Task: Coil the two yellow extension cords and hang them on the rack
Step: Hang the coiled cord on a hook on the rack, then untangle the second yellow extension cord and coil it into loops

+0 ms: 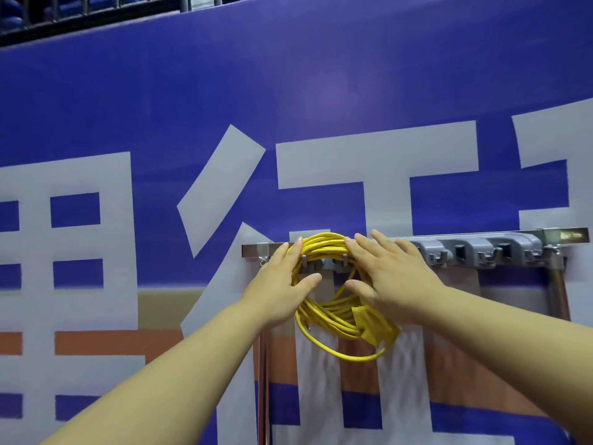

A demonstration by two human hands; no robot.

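A coil of yellow extension cord (333, 313) hangs over the hooks at the left end of a metal rack (481, 248) with grey holders. Its yellow socket block (372, 326) hangs at the coil's lower right, and one loop droops below. My left hand (282, 284) lies on the coil's left side with straight fingers, thumb reaching into the ring. My right hand (391, 277) lies flat on the coil's right side, fingers stretched to its top. A second cord is not visible.
The rack stands on thin metal posts (263, 380) in front of a blue banner wall (288, 91) with large white characters. Several grey clamp holders (465, 252) sit free along the rack to the right. A dark railing runs along the top left.
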